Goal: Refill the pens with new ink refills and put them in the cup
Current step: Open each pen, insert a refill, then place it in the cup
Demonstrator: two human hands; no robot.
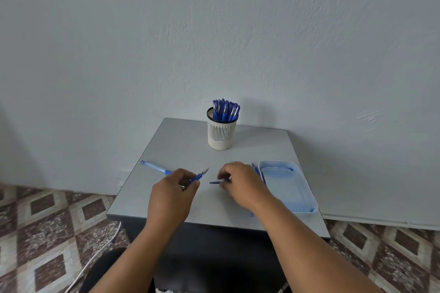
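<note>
Left hand (175, 188) over the table (181, 150), grip closed round a blue pen (166, 171); its tip points far-right and its clear tail runs out far-left. Right hand (240, 183) just right of it, fingers pinched on a thin blue piece (217, 182), a refill I think, though blur hides most of it. The two hands are apart, with bare table between. Cup (222, 133) stands upright at the far middle, packed with blue pens (226, 109). Pale blue tray (289, 188) lies at the right edge, just beside my right hand. More blue sticks (255, 169) lie between hand and tray.
</note>
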